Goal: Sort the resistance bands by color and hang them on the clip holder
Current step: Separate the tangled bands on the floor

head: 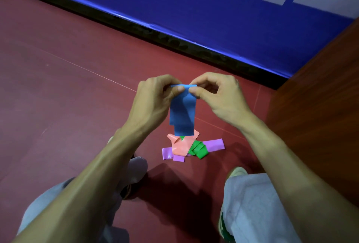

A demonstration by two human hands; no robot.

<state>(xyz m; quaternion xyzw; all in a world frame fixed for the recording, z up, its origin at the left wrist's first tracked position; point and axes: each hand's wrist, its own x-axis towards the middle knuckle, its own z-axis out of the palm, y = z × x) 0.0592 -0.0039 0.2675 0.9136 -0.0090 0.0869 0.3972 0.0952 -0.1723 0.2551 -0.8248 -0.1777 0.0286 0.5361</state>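
I have the left hand (pixel 155 95) and right hand (pixel 217 95) pinching the blue band (pixel 183 110) by its top corners. It hangs long axis down, above the pile (pixel 192 148) — no clip holder in sight.

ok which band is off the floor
The blue band, pinched between left grip and right grip; the pink band, green band and purple band lie heaped on the floor.
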